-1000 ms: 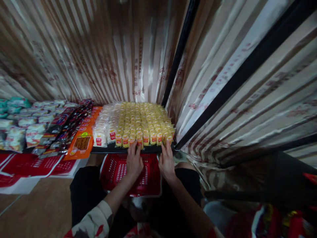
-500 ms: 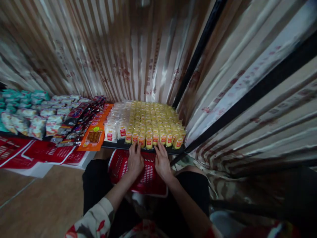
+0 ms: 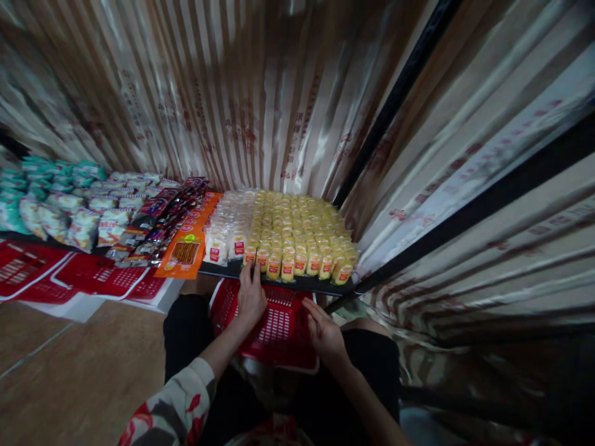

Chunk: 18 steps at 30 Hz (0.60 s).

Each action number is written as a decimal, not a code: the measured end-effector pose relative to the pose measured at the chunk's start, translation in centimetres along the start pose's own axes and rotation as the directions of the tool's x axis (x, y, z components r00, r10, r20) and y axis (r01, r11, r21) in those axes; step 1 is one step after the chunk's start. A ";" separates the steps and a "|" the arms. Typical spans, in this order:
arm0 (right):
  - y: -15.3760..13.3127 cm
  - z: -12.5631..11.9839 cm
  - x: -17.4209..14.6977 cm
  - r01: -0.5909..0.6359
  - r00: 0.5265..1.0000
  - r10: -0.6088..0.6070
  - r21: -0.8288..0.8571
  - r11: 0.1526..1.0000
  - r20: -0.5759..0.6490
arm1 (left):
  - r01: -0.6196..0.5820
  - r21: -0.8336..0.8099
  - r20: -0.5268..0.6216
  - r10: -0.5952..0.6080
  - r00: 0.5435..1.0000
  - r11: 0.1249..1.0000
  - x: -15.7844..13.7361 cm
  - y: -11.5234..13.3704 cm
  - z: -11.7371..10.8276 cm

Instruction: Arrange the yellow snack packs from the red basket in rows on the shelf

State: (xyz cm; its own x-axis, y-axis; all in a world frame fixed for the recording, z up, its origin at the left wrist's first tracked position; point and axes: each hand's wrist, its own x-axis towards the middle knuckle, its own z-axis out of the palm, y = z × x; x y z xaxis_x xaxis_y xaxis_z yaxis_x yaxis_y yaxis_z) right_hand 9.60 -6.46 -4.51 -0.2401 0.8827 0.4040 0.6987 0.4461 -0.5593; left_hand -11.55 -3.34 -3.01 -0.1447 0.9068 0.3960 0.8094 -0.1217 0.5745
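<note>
Rows of small yellow cakes in clear wrappers [image 3: 304,235] stand on a dark shelf [image 3: 316,285] in front of me. My left hand [image 3: 251,300] reaches up to the front left of these rows. Its fingers are stretched out, with the tips at the lowest yellow packs; whether they press on them is hard to see. My right hand [image 3: 324,334] is lower, by the right rim of a red plastic basket [image 3: 279,322], fingers extended and nothing visible in them. The basket sits between my knees, under the shelf edge.
Left of the yellow packs lie white wrapped packs [image 3: 225,232], orange bags [image 3: 183,251], dark bags [image 3: 151,217], white bags [image 3: 83,226] and green bags [image 3: 44,176]. More red baskets [image 3: 106,279] hang below on the left. Black poles [image 3: 395,105] and striped sheeting [image 3: 264,93] stand behind.
My right hand has drawn back from the front row of yellow packs, down to the basket's right side. The left hand stays near the packs. The view has shifted slightly.
</note>
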 end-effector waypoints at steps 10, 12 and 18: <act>-4.1 4.1 6.0 0.105 0.992 -0.105 0.000 0.995 0.063 | -0.088 -0.011 -0.011 0.087 0.996 0.996 1.4 -1.0 -0.5; -4.1 4.1 6.3 0.119 0.990 -0.119 0.000 0.993 0.078 | -0.096 -0.007 -0.008 0.096 0.995 0.995 1.5 -1.0 -0.8; -3.4 3.5 4.9 0.074 0.997 -0.074 -0.022 0.997 0.026 | -0.194 0.017 0.045 0.193 0.980 0.981 -0.2 0.4 -0.8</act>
State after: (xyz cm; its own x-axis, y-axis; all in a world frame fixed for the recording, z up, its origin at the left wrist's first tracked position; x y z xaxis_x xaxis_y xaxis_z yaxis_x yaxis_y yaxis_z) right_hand 3.68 -3.13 -3.12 -0.3080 0.8509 0.4255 0.6933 0.5070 -0.5121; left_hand -11.71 -3.85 -2.27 0.0401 0.8832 0.4672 0.8318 -0.2886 0.4742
